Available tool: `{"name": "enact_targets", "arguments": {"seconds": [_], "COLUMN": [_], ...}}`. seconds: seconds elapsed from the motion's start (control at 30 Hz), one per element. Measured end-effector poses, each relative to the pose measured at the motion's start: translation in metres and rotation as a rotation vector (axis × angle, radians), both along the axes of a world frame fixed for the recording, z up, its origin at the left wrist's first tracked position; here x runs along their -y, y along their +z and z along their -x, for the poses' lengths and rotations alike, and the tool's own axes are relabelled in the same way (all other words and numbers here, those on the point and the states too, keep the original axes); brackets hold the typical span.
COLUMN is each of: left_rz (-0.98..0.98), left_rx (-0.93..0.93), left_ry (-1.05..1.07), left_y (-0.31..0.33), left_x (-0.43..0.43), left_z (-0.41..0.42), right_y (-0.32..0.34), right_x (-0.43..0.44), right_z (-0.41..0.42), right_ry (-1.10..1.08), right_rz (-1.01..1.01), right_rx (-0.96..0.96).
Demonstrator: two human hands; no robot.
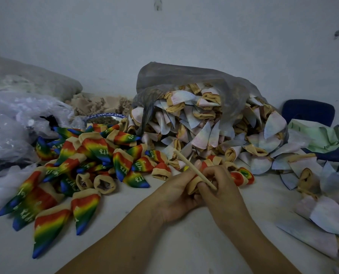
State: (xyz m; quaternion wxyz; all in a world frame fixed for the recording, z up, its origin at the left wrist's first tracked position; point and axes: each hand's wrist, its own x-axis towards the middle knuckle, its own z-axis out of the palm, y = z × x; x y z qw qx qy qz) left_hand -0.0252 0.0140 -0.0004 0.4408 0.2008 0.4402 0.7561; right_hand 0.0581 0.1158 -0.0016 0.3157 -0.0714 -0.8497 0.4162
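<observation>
The hands are together at lower centre. The left hand [176,194] grips a cloth cone [192,184], and the right hand [221,187] pinches a wooden stick [194,169] against it. It looks mid-turning. Next the tip needs pushing out, then the cone joins the rainbow pile [85,165] at left.

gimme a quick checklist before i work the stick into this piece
1. Left hand grips the fabric piece: ok.
2. Right hand pinches the wooden stick: ok.
3. Stick's lower end inside the piece: cannot tell, the fingers hide it.
4. Bare table in front of the hands: ok.
5. Rainbow pile close on the left for dropping it off: ok.
</observation>
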Motion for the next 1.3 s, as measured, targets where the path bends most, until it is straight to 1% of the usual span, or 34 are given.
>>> {"name": "enact_targets", "arguments": {"seconds": [0.17,0.3,0.33,0.4,0.5,0.57,0.63,0.73,0.93,1.0,1.13,1.3], "left_rz": [0.018,-0.001,-0.004,-0.045,-0.183,-0.265,-0.308,-0.346,-0.359,-0.339,-0.301,-0.298], "left_rx": [-0.02,0.0,0.026,0.139,0.352,0.446,0.488,0.525,0.502,0.476,0.387,0.286], "left_ry": [0.007,0.011,0.034,0.115,0.277,0.369,0.431,0.472,0.474,0.468,0.439,0.407], "left_y": [-0.001,-0.005,-0.006,-0.007,-0.006,-0.005,-0.004,-0.004,-0.005,-0.004,-0.004,-0.003], "left_x": [-0.004,-0.006,-0.006,-0.004,0.006,0.014,0.017,0.019,0.019,0.018,0.016,0.013], "left_z": [-0.001,0.003,0.004,0.01,0.027,0.036,0.042,0.045,0.046,0.045,0.039,0.033], "right_y": [-0.001,-0.001,0.0,0.003,0.004,0.006,0.008,0.013,0.014,0.013,0.011,0.007], "right_x": [0.001,0.0,-0.001,-0.006,-0.012,-0.016,-0.021,-0.026,-0.028,-0.027,-0.021,-0.01], "right_z": [-0.002,-0.002,-0.001,-0.002,-0.008,-0.012,-0.017,-0.02,-0.023,-0.022,-0.019,-0.018], "right_ry": [-0.079,-0.126,-0.114,-0.083,-0.09,-0.101,-0.107,-0.111,-0.119,-0.126,-0.147,-0.174], "right_rz": [-0.038,-0.02,-0.002,0.027,0.015,-0.046,-0.122,-0.259,-0.439,-0.483,-0.504,-0.493], "right_rx": [0.067,0.091,0.102,0.153,0.289,0.32,0.316,0.385,0.487,0.493,0.52,0.5]}}
